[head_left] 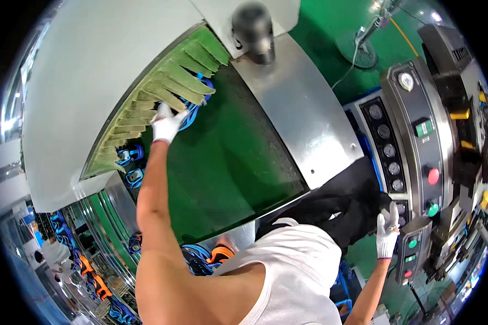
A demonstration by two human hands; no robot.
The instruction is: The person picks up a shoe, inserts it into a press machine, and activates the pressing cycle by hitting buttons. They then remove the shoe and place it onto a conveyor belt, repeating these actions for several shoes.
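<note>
My left hand [167, 124], in a white glove, reaches to the hanging green fabric strips [168, 81] at a machine's mouth. Its thumb and a finger stand apart beside a blue strappy shoe [188, 116], partly covered by the strips; whether they touch is unclear. The shoe lies on a green conveyor belt [233, 151]. Two more blue strappy shoes [129, 155] sit left of my forearm, at the strips' lower end. My right hand [387, 233], also gloved in white, is held with fingers stretched beside a small grey control box [413, 250] and holds nothing visible.
A metal plate [303, 103] borders the belt's right side. Beyond it stands a machine with gauges and a red button [433, 176]. Black cloth [331, 211] lies before me. Blue and orange shoes [95, 281] line a rack at lower left; a fan stand [358, 49] is far right.
</note>
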